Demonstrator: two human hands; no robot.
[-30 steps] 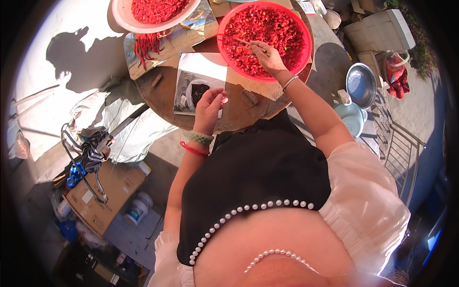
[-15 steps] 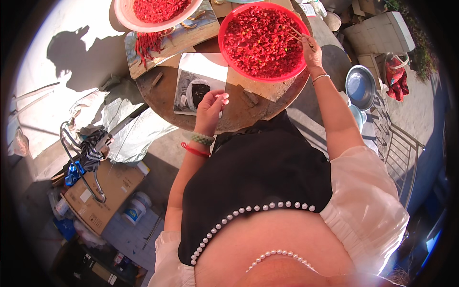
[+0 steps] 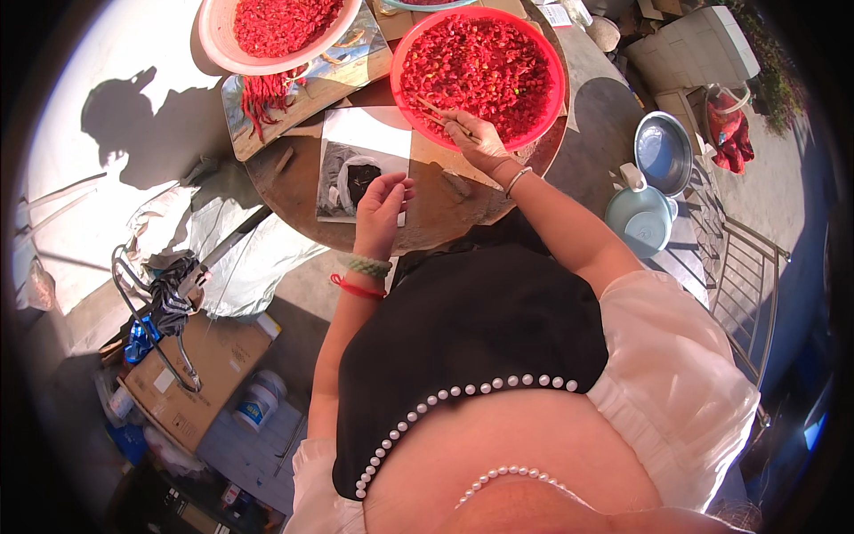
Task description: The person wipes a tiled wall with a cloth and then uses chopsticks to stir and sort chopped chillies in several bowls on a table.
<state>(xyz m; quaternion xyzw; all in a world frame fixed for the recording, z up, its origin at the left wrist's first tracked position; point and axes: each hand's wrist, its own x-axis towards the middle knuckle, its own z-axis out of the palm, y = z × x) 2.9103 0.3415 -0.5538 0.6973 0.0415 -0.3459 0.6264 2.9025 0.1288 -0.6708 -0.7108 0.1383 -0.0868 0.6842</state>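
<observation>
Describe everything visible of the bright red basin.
The basin is round, pinkish-red and plastic-looking, with a smooth rim. It stands upright on the round table, with chopped red peppers inside. The right hand, holding chopsticks, is at its near edge; whether it touches the rim is unclear.

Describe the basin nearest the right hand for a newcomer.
Find the round brown table. At its far side, by the right hand, sits a wide basin of chopped red pieces. Unlike the pale pink basin at left, it is bright red.
</observation>
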